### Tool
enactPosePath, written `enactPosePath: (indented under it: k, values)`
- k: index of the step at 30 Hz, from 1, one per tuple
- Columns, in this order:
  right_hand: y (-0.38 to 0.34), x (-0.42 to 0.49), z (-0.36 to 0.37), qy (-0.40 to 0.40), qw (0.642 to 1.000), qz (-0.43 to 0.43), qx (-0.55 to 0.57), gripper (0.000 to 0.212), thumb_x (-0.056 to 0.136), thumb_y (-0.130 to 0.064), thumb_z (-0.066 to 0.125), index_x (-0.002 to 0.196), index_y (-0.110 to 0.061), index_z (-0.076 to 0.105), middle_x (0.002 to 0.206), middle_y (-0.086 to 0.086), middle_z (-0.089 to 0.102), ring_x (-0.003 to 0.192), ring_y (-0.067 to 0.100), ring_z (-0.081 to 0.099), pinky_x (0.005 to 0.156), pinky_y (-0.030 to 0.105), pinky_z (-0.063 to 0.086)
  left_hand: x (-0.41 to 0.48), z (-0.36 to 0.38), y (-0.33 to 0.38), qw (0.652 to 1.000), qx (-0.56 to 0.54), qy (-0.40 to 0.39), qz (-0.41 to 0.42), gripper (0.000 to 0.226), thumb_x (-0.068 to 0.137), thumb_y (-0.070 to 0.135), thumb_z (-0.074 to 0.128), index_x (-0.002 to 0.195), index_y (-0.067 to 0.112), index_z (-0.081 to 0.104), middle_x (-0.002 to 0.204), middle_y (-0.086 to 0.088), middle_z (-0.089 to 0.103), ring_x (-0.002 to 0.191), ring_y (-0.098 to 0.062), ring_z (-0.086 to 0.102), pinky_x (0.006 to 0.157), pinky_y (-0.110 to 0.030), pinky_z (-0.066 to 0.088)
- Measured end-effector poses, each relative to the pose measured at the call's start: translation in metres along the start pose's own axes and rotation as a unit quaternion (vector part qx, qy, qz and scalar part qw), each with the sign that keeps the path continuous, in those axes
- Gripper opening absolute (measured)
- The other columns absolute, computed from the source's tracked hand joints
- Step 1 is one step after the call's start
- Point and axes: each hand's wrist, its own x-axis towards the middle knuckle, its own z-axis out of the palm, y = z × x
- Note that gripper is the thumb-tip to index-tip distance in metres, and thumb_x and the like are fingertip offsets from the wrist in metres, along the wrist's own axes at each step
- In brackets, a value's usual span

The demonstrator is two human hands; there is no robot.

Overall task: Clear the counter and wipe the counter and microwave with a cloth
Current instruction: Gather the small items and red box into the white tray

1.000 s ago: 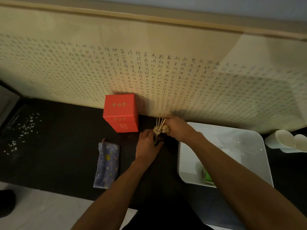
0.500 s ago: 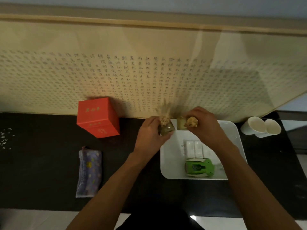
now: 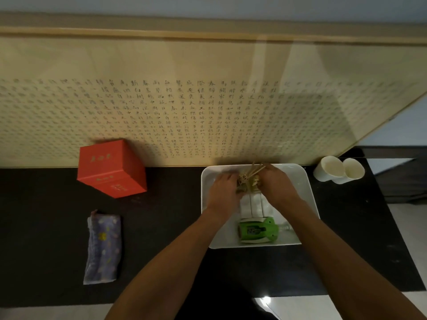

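Toothpick holders (image 3: 248, 179) now off worktop (image 3: 161, 227), one each in left grip (image 3: 223, 190) and right grip (image 3: 277, 183), tray (image 3: 302, 192) beneath; red box (image 3: 111, 168) next.

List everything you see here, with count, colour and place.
counter: one, black, below wall panel.
wall panel: one, beige with writing, behind counter.
box: one, red, counter's back left.
cloth: one, purple floral, folded, front left.
tray: one, white, right of centre.
green device: one, tray's near end.
white packets: about three, mid-tray.
cups: two, white, right of tray.
stick holders: two, brownish, held over tray's far end.
left hand: grips one holder.
right hand: grips the other.
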Motion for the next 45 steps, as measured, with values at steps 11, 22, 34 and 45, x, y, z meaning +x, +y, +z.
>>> enactPosePath:
  k: [11, 22, 34, 45]
  values:
    - [0.003, -0.004, -0.013, -0.036, 0.998, 0.037, -0.034, 0.031, 0.093, -0.005, 0.059, 0.123, -0.014, 0.063, 0.118, 0.009, 0.064, 0.104, 0.026, 0.066, 0.089, 0.035, 0.054, -0.001, 0.009, -0.004, 0.992, -0.117, -0.007, -0.046, 0.053, 0.084, 0.017, 0.077, 0.134, 0.019, 0.058, 0.129, 0.004, 0.050, 0.115, -0.005, 0.048, 0.105, -0.017, 0.042]
    - [0.005, -0.087, -0.061, 0.013, 0.993, 0.094, 0.067, 0.036, 0.091, -0.026, 0.067, 0.125, -0.019, 0.058, 0.113, 0.002, 0.061, 0.094, 0.019, 0.062, 0.080, 0.038, 0.054, -0.001, 0.013, 0.006, 0.985, -0.172, -0.028, -0.006, 0.051, 0.085, 0.012, 0.068, 0.133, 0.028, 0.057, 0.128, 0.002, 0.063, 0.119, -0.017, 0.060, 0.103, -0.043, 0.053]
    - [-0.094, -0.075, 0.000, -0.082, 0.983, -0.076, 0.148, 0.031, 0.096, -0.038, 0.061, 0.125, -0.030, 0.058, 0.120, -0.009, 0.055, 0.101, 0.007, 0.057, 0.087, 0.022, 0.047, -0.122, -0.090, -0.029, 0.971, -0.140, 0.165, -0.100, 0.036, 0.093, 0.018, 0.066, 0.128, 0.022, 0.060, 0.123, 0.008, 0.060, 0.113, -0.003, 0.058, 0.098, -0.017, 0.047]
    - [-0.271, 0.053, 0.037, -0.053, 0.957, -0.258, 0.125, 0.085, 0.078, -0.035, 0.079, 0.149, -0.015, 0.038, 0.143, 0.017, 0.035, 0.130, 0.034, 0.045, 0.110, 0.044, 0.040, -0.234, -0.126, -0.118, 0.918, -0.176, 0.233, -0.270, 0.028, 0.095, 0.014, 0.065, 0.122, 0.021, 0.064, 0.120, 0.009, 0.066, 0.111, -0.009, 0.065, 0.098, -0.031, 0.055]
